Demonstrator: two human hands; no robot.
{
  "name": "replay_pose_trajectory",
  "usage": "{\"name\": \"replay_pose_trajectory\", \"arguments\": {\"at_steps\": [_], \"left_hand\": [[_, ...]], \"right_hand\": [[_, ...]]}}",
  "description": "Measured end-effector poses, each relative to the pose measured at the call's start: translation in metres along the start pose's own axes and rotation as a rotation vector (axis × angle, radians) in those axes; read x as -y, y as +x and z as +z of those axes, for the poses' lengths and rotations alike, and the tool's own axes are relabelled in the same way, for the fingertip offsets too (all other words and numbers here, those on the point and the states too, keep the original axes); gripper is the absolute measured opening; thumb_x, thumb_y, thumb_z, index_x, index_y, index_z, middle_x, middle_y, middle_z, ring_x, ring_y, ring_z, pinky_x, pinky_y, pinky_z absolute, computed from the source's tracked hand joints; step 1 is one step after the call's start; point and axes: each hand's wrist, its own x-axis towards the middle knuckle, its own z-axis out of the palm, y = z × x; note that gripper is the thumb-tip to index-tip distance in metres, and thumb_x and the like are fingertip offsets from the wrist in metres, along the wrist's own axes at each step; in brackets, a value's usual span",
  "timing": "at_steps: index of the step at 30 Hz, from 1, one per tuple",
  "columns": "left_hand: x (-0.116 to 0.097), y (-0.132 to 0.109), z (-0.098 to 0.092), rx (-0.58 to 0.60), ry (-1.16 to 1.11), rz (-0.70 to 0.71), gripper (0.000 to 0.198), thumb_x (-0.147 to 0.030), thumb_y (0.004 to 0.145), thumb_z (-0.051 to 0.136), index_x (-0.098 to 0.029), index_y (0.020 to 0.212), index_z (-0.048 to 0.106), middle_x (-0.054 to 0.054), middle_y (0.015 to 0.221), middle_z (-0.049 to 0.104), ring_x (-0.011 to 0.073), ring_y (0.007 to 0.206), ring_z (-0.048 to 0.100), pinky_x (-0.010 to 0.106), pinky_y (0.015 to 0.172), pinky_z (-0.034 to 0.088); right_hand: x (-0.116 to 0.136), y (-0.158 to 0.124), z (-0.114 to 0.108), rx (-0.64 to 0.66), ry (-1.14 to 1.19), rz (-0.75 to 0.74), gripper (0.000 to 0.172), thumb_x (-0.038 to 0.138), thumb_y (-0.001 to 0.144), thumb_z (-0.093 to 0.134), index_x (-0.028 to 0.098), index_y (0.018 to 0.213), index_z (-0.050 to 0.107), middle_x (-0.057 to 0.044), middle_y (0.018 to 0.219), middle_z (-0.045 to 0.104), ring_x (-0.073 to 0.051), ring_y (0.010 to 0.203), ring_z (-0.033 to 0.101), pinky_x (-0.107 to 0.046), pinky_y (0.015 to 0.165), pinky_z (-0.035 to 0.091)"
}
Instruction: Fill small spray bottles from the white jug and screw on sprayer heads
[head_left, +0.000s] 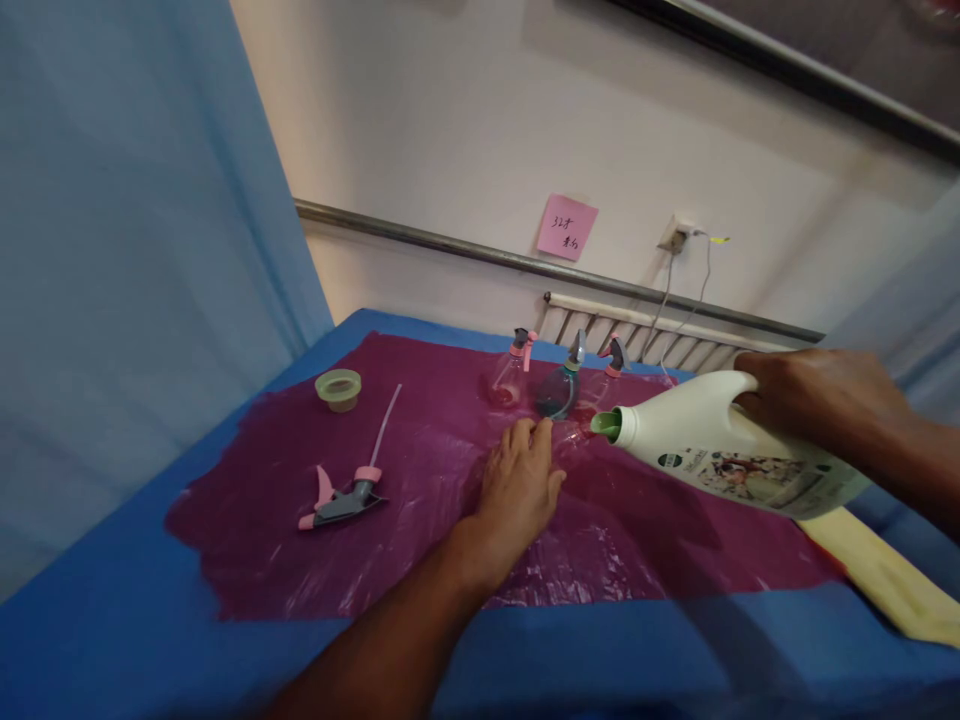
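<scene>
My right hand (817, 395) grips the handle of a large pale detergent jug (675, 430). The jug is tipped on its side, its green-lined spout pointing left. Just left of the spout, my left hand (521, 475) curls round a clear bottle (574, 433), mostly hidden behind my fingers. Whether liquid is flowing I cannot tell. Behind stand a clear spray bottle (508, 380) with a pink trigger, a teal spray bottle (559, 390) and another clear spray bottle (602, 385). A loose grey-and-pink spray head (349, 503) with its tube lies to the left.
A small round greenish container (339, 388) sits at the back left. Purple plastic sheeting (262, 500) covers part of the blue table (120, 620). Something yellow (885, 575) lies at the right edge. Behind are a wall pipe (420, 235) and a plugged socket (675, 235).
</scene>
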Motion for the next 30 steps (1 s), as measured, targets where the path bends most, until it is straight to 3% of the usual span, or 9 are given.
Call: {"name": "replay_pose_trajectory", "arguments": {"at_steps": [7, 30], "left_hand": [[0.0014, 0.0006, 0.0008, -0.003, 0.000, 0.010, 0.061, -0.024, 0.106, 0.072, -0.023, 0.162, 0.047, 0.013, 0.149, 0.062, 0.0338, 0.140, 0.062, 0.050, 0.121, 0.055], [0.0015, -0.0007, 0.0025, -0.023, 0.001, 0.010, 0.059, -0.024, 0.106, 0.072, -0.026, 0.160, 0.048, 0.013, 0.147, 0.063, 0.0332, 0.138, 0.063, 0.050, 0.118, 0.056]], "right_hand": [[0.0018, -0.0002, -0.0041, 0.039, -0.001, 0.018, 0.026, 0.046, 0.105, 0.051, 0.031, 0.106, 0.072, -0.010, 0.107, 0.087, -0.037, 0.101, 0.084, -0.039, 0.067, 0.039], [-0.0003, 0.0022, -0.0024, -0.005, -0.032, -0.021, 0.023, 0.043, 0.105, 0.054, 0.032, 0.106, 0.074, -0.009, 0.103, 0.087, -0.036, 0.094, 0.083, -0.038, 0.065, 0.038]]}}
